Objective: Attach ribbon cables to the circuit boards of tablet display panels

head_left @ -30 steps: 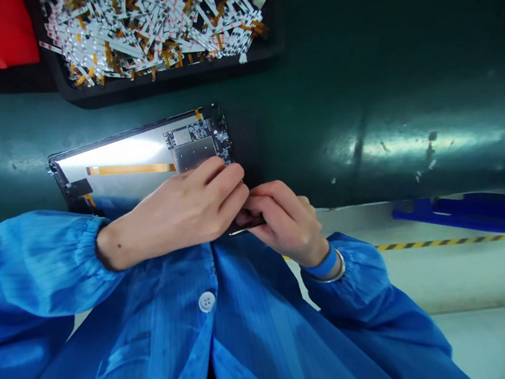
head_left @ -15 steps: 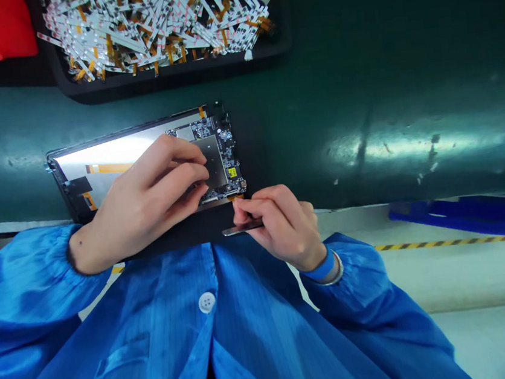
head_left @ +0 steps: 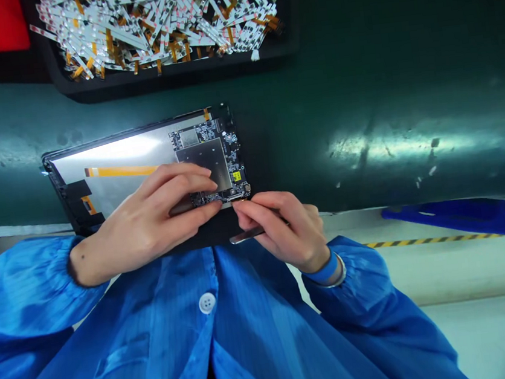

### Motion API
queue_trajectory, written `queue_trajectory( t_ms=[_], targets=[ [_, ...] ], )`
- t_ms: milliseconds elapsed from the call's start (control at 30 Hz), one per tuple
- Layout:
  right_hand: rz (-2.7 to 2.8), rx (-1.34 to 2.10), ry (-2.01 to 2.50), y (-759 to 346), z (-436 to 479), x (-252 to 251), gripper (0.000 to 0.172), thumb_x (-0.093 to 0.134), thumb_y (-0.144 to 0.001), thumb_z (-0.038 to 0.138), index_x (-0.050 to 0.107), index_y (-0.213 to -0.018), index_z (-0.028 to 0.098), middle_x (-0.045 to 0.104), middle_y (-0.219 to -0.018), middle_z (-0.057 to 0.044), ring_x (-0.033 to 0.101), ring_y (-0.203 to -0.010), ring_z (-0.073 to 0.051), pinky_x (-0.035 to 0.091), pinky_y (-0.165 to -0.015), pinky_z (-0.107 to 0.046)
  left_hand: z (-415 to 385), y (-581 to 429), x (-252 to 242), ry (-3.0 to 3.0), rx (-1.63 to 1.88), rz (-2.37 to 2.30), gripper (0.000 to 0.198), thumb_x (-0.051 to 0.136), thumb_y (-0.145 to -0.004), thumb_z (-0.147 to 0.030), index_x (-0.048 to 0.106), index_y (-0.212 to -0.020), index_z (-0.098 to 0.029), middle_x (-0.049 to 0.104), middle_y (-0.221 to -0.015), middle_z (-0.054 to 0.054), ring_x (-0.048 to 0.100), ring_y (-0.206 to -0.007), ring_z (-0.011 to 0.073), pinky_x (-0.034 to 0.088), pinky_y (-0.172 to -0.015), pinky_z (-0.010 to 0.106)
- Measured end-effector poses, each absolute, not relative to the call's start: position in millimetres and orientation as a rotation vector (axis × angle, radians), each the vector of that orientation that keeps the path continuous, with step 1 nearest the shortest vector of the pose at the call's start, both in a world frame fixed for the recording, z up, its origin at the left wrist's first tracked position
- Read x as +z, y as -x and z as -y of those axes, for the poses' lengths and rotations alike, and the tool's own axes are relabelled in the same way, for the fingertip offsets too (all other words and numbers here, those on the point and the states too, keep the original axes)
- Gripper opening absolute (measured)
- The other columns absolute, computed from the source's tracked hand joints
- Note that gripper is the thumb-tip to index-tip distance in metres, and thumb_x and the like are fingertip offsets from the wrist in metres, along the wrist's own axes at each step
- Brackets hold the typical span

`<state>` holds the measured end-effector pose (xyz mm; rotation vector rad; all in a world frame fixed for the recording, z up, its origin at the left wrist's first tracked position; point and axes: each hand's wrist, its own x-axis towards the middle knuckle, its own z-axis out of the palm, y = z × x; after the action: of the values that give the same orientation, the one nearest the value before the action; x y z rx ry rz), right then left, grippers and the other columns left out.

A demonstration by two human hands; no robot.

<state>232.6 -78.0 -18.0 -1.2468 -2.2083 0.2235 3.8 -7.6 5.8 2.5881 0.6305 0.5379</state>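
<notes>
An opened tablet is lying on a dark green worktop, its silvery inside facing up, and everything else is being placed here by reference to it. At the tablet's right end a circuit board with a yellow label is being exposed, while an orange ribbon cable is lying along the tablet's middle. Over the tablet's near side the left hand is being laid palm down, its fingers slightly apart and their tips resting around the near part of the board. Just off the tablet's near right corner the right hand is being held with thumb and forefinger together at the board's edge; whether anything thin is being pinched between those tips cannot be told. In that same hand a slim metal tool is being clamped under the fingers, its end pointing left. Beyond the tablet a black tray is being filled by a heap of pale strips with orange tails. For good work at this corner, it seems, the board should be being steadied by light pressure only, small parts being spared, and the tool's metal end should be being kept clear of the circuitry.
</notes>
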Motion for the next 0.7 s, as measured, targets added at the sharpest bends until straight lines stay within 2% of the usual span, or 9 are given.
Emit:
queue_trajectory(
  t_ms=[367,567,700],
  targets=[
    [2.264,0.279,1.318,-231.3,75.7,-12.7,0.017,0.055,-0.093,0.007,0.064,-0.102,0.017,0.068,-0.088,-0.001,0.066,-0.072,-0.009,0.056,-0.064,-0.018,4.6,-0.8,3.3,-2.512,0.493,-0.627,0.021,0.052,-0.098,-0.022,0.063,-0.115,-0.021,0.065,-0.121,0.010,0.056,-0.124,0.0243,0.056,-0.100,0.043],
    [2.278,0.295,1.304,-232.9,74.5,-12.5,0.014,0.056,-0.094,0.008,0.062,-0.104,0.014,0.067,-0.090,-0.003,0.065,-0.073,-0.008,0.056,-0.065,-0.016,2.1,0.7,1.6,-2.486,0.458,-0.590,0.022,0.050,-0.099,-0.024,0.061,-0.117,-0.020,0.064,-0.123,0.011,0.054,-0.124,0.0254,0.055,-0.101,0.044],
    [2.367,0.312,1.252,-236.6,68.8,-10.1,0.012,0.052,-0.095,0.009,0.061,-0.101,0.014,0.067,-0.089,-0.003,0.065,-0.072,-0.008,0.053,-0.058,-0.015,0.3,2.0,-0.6,-2.468,0.456,-0.571,0.023,0.048,-0.099,-0.023,0.060,-0.118,-0.019,0.064,-0.124,0.011,0.054,-0.123,0.0264,0.054,-0.102,0.044]
  ],
)
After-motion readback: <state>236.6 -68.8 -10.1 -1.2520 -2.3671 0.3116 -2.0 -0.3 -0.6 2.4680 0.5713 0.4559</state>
